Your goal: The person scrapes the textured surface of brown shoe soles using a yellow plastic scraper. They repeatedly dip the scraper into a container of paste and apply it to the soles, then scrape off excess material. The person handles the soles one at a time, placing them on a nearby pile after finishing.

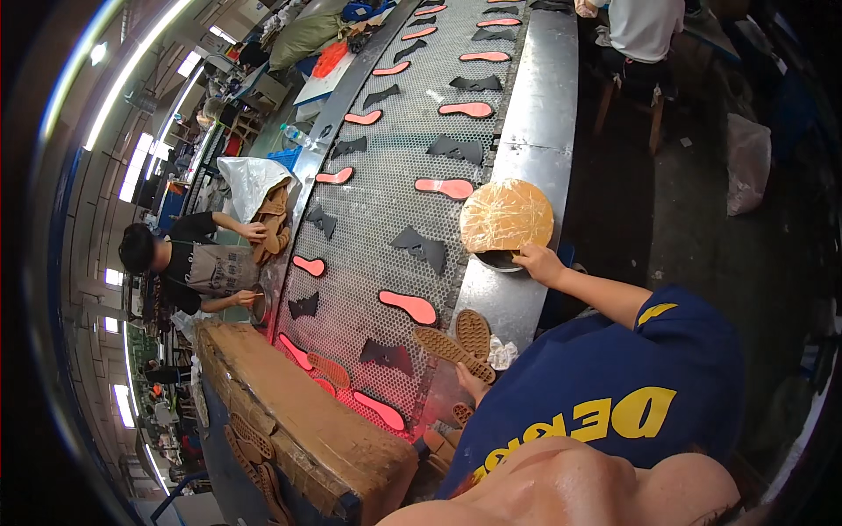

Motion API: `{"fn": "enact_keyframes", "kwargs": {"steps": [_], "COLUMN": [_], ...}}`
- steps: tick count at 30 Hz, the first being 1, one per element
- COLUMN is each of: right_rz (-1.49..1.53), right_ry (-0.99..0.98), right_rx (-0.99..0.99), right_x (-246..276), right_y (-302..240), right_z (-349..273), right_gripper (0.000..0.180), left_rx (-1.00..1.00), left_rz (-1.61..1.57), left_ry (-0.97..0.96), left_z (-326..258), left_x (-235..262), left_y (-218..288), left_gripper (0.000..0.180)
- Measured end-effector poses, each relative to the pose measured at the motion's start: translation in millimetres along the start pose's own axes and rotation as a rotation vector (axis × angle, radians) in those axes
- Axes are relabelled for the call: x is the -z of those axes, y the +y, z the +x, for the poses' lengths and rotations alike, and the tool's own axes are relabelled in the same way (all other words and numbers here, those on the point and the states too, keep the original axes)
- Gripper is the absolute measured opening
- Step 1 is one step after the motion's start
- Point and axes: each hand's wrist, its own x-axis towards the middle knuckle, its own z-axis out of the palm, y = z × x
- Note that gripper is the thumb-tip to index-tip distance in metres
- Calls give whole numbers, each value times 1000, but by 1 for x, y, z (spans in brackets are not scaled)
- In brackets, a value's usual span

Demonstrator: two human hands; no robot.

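On the left side of the conveyor (364, 245), there are bright windows (137, 167), and long light tubes (145, 39) are shining overhead. On the conveyor's right side, the floor (688, 237) is dark, and a wooden stool (656, 127) stands there

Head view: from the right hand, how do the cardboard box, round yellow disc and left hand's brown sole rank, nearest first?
1. Round yellow disc, at the right hand.
2. Brown sole in the left hand, lower left.
3. Cardboard box, farther lower left.
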Motion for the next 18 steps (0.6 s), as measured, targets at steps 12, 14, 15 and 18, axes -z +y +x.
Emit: {"fn": "enact_keyframes", "kwargs": {"steps": [12, 14, 15, 18], "right_rz": [134, 161, 179, 232], "right_ry": [22, 22, 10, -8], "right_rx": [-76, -82, -77, -68], "right_x": [25, 29, 30, 28], "right_y": [3, -1, -4, -4], "right_z": [18, 18, 20, 20], "right_gripper": [14, 16, 17, 19], "left_rx": [-4, -12, -14, 3], "left_rz": [-96, -134, -159, -243], "left_ry": [-13, -37, -49, -113], "left_z": [6, 6, 6, 5], "left_x": [-20, -26, -29, -46], "left_y": [9, 15, 19, 34], "left_gripper": [43, 43, 44, 44]}}
